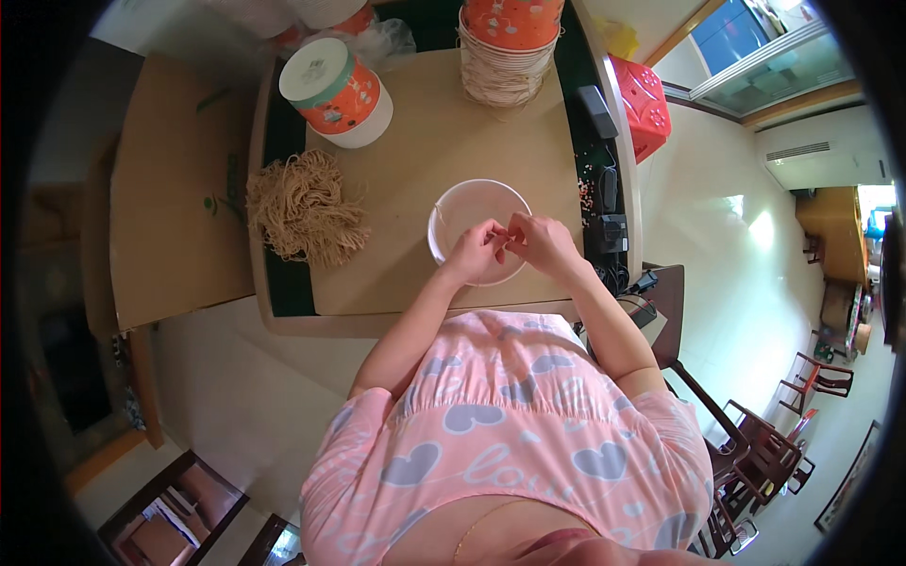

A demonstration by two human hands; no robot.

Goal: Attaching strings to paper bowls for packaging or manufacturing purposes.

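Note:
A white round bucket-like tub (462, 203) stands on the tan table (415, 151) just in front of me. Above its near rim my left hand (475, 250) and my right hand (540, 241) meet, fingertips pinched together on something small and thin, perhaps a string; what it is cannot be made out. A thin string arcs along the tub's left inner side. A loose heap of tan strings (304, 208) lies on the table to the left of the tub.
An orange and white tub with a lid (338, 90) lies tilted at the back left. A stack of orange tubs (510, 42) with string handles stands at the back. Black gadgets and cables (609, 217) line the table's right edge. A red stool (642, 104) and wooden chairs (764, 443) stand at right.

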